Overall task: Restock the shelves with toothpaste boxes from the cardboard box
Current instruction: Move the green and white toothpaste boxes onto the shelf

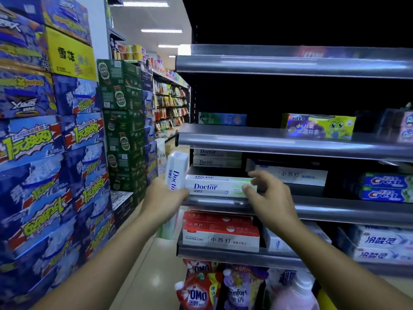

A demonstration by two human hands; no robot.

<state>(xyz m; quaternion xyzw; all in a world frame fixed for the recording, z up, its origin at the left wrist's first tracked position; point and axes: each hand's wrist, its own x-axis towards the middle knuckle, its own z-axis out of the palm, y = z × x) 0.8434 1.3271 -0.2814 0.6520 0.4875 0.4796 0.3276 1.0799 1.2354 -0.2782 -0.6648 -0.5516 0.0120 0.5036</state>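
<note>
Currently the left hand [164, 199] is gripping one upright toothpaste box [177, 168] round its middle, just off the left end of the shelf [330, 209]. Its fingers are curling behind the box and are mostly hiding there. The box's lower end is showing only as a pale blur beneath the wrist.

The right hand [271, 199] is pinching the right end of one flat toothpaste box [214, 186], thumb at the front and forefinger on top. That box is lying lengthwise along the shelf's front edge. Whether a second one is sitting directly beneath or behind it, I cannot tell.

Two more boxes of the same brand [216, 162] are sitting stacked further back, dim in shadow. One long white box [299, 175] is lying behind the right hand, which is covering part of it. Two blue boxes [384, 181] are resting one on the other at the right, and the picture's edge is cutting them off. On the shelf below, three red-and-white boxes [219, 225] are lying in a pile.
</note>
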